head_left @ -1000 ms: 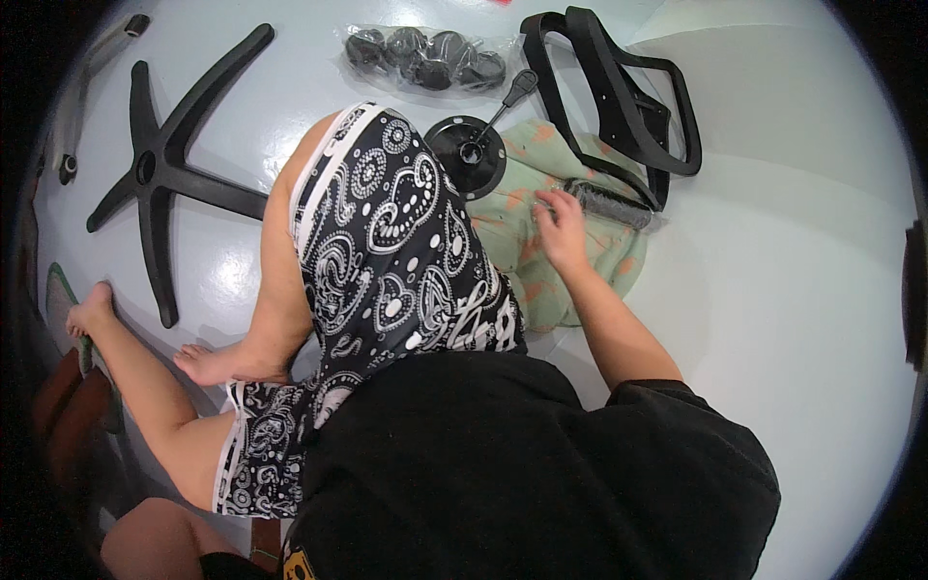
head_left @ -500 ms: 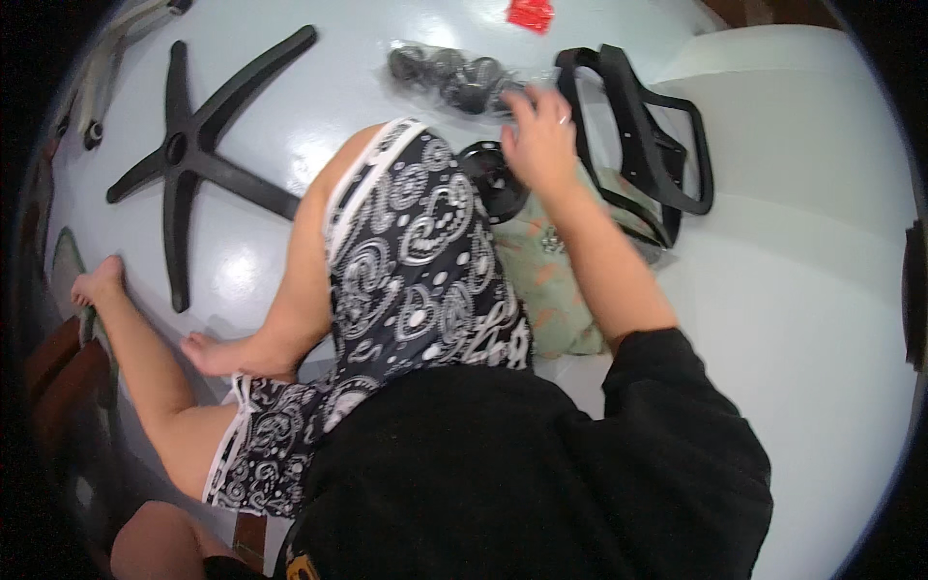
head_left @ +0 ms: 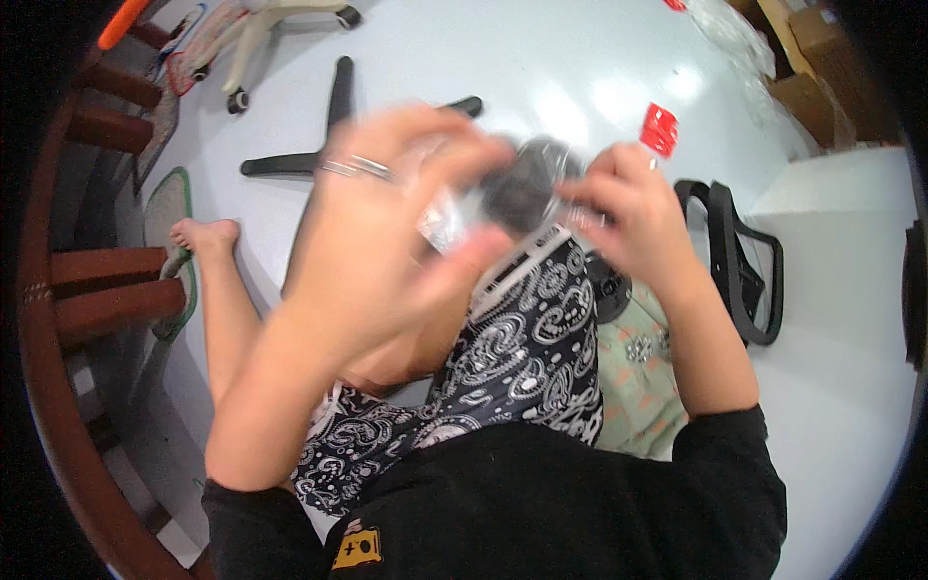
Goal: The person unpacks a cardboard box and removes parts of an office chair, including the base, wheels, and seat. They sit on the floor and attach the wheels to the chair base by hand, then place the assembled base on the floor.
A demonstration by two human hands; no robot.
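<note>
Fingers of the right hand (head_left: 633, 208) are pinching the bag (head_left: 530, 188) at right; left hand (head_left: 387, 213) is showing blurred, grip unclear; plastic is looking slippery, best bunched.

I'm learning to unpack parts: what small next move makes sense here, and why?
Perhaps pull the clear bag apart between the left hand and right hand: both are at it, on opposite sides, and dark parts seem inside; blur hides whether it's open.

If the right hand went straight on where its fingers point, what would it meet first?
The right hand would probably meet the clear bag of dark round parts first; blur makes contact and depth unclear.
</note>
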